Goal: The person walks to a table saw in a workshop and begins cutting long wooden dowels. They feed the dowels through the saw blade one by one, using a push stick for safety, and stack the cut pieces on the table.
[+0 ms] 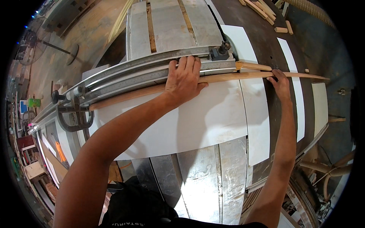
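Observation:
A long, slightly curved wooden strip (224,77) lies along the near side of a metal crosscut fence (140,74) on a sliding table saw. My left hand (184,78) is closed over fence and strip together, its fingers hooked on the fence and its thumb along the wood. Farther right, my right hand (281,83) pinches the strip near its tapering end. A shorter wooden piece (254,66) sits just behind the strip, its right end by my right fingertips. Beneath the strip is a white board (213,110). The saw blade cannot be made out.
A grey handled bracket (74,116) stands at the fence's left end, a black clamp block (220,53) near its right. Wooden offcuts (262,9) lie on the dark tabletop (262,45) at the far right. A floor fan (32,47) stands far left.

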Motion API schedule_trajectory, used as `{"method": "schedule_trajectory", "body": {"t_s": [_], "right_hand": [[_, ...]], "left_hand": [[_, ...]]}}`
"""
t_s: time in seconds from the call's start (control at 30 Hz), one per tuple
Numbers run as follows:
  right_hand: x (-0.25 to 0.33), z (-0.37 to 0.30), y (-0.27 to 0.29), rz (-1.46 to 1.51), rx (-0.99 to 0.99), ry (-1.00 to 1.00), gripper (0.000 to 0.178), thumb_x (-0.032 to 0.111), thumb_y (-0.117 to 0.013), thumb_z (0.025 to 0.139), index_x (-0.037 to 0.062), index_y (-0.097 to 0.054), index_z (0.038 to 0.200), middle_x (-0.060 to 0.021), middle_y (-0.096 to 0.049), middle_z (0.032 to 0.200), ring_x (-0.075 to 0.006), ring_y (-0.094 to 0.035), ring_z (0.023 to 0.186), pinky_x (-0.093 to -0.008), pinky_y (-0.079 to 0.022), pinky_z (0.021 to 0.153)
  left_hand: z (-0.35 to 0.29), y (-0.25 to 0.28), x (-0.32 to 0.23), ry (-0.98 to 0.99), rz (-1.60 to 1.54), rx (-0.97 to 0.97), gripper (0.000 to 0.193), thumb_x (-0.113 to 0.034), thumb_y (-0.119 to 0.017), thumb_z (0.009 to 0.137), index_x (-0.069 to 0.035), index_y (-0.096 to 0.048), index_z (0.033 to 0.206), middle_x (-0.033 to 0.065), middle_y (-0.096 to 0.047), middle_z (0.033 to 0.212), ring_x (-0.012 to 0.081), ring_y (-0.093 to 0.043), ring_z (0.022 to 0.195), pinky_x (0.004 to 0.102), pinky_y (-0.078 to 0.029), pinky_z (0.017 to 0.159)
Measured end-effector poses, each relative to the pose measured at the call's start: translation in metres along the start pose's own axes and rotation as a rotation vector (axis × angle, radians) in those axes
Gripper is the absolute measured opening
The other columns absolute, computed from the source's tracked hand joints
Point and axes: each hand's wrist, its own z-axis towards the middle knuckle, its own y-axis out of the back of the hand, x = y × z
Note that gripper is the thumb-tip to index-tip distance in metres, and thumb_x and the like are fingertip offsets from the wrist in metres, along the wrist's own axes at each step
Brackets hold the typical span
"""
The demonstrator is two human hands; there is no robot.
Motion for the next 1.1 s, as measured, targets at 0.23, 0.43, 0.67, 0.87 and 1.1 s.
{"method": "schedule_trajectory", "body": {"t_s": [0.23,0.43,0.67,0.87,1.1], "right_hand": [[0.003,0.001,-0.003,0.03,-0.007,-0.011,0.043,0.014,-0.08,0.08,-0.0006,-0.068,0.119,-0.0183,-0.065,0.126,-0.0328,-0.061,0.119,-0.0408,-0.05,0.103],[-0.006,0.001,-0.005,0.003,-0.014,0.024,0.043,0.013,-0.08,0.081,-0.0003,-0.068,0.119,-0.0182,-0.065,0.126,-0.0325,-0.062,0.118,-0.0415,-0.051,0.102],[0.003,0.001,-0.003,0.039,0.018,-0.03,0.043,0.013,-0.08,0.081,-0.0004,-0.068,0.12,-0.0183,-0.065,0.127,-0.0323,-0.061,0.119,-0.0415,-0.051,0.103],[0.0,0.002,-0.004,0.029,0.016,-0.035,0.043,0.014,-0.08,0.08,-0.0013,-0.068,0.119,-0.0179,-0.065,0.127,-0.0324,-0.061,0.119,-0.0406,-0.05,0.103],[-0.002,0.001,-0.004,0.042,0.014,-0.003,0.043,0.013,-0.08,0.08,-0.0025,-0.068,0.117,-0.0186,-0.065,0.126,-0.0324,-0.062,0.118,-0.0401,-0.049,0.103]], "left_hand": [[-0.001,-0.001,0.002,0.002,0.019,0.013,0.085,-0.054,-0.082,0.068,0.005,-0.056,0.124,0.0135,-0.057,0.112,0.0261,-0.053,0.104,0.0445,-0.039,0.088],[0.0,-0.002,0.001,0.001,-0.002,0.003,0.085,-0.053,-0.083,0.067,0.005,-0.057,0.123,0.0132,-0.057,0.112,0.0256,-0.053,0.104,0.0432,-0.039,0.086],[-0.001,-0.003,0.003,0.008,-0.015,0.004,0.085,-0.053,-0.083,0.067,0.005,-0.057,0.124,0.0133,-0.057,0.112,0.0255,-0.053,0.103,0.0419,-0.038,0.084],[0.0,-0.003,0.004,0.004,0.001,0.015,0.085,-0.053,-0.082,0.067,0.006,-0.057,0.124,0.0138,-0.058,0.114,0.0256,-0.053,0.103,0.0416,-0.039,0.083],[0.0,-0.003,0.004,0.009,0.005,-0.009,0.085,-0.052,-0.082,0.067,0.006,-0.057,0.124,0.0141,-0.058,0.114,0.0261,-0.054,0.103,0.0415,-0.039,0.083]]}}
